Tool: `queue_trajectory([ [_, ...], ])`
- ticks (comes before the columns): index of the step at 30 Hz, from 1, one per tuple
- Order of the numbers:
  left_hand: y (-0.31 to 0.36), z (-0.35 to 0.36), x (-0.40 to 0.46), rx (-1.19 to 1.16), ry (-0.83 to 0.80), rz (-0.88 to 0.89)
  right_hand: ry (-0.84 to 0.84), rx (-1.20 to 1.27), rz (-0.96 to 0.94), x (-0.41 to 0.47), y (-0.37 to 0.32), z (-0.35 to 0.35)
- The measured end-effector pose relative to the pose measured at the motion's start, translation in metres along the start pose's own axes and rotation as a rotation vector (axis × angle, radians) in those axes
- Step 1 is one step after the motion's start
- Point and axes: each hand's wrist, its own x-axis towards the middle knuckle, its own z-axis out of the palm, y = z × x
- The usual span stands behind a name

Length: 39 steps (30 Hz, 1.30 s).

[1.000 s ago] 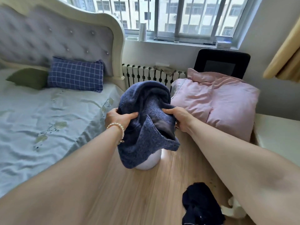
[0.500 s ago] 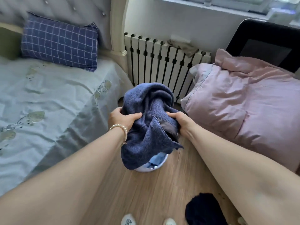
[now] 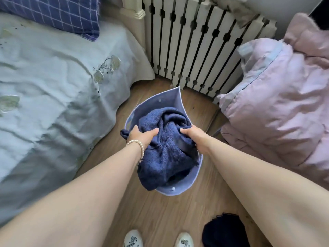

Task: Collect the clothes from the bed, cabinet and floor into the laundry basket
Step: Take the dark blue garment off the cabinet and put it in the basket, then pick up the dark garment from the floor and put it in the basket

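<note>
Both hands — left hand and right hand — have their fingers clenched on a dark blue sweater, bunched inside the laundry basket on the floor beside the bed.

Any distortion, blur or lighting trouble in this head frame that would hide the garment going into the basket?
Head view: wide-angle stretch swells the forearms and bends the radiator; slight softness at the edges; soft even daylight, no glare. The blue garment, both hands and laundry basket read clearly; the dark clothing on the floor is a featureless mass.
</note>
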Motion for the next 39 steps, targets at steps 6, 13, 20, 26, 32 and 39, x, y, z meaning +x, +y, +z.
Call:
queue_trajectory([
  [6, 0.001, 0.013, 0.003, -0.042, -0.108, -0.012, 0.020, -0.167, 0.065, -0.007, -0.001, 0.015],
  [13, 0.008, 0.011, -0.020, 0.115, -0.127, 0.017, -0.018, -0.150, 0.055, -0.032, 0.004, 0.017],
  [20, 0.012, -0.002, -0.090, 0.256, -0.136, 0.046, -0.031, -0.122, -0.034, -0.106, 0.007, -0.008],
  [26, 0.005, -0.017, -0.153, 0.406, -0.185, 0.154, -0.002, -0.108, -0.115, -0.182, 0.034, -0.014],
  [32, -0.035, -0.021, -0.220, 0.552, -0.245, 0.286, 0.101, -0.018, -0.143, -0.252, 0.097, -0.016],
  [39, -0.106, 0.021, -0.303, 0.641, -0.365, 0.358, 0.183, -0.047, -0.136, -0.339, 0.184, -0.042],
])
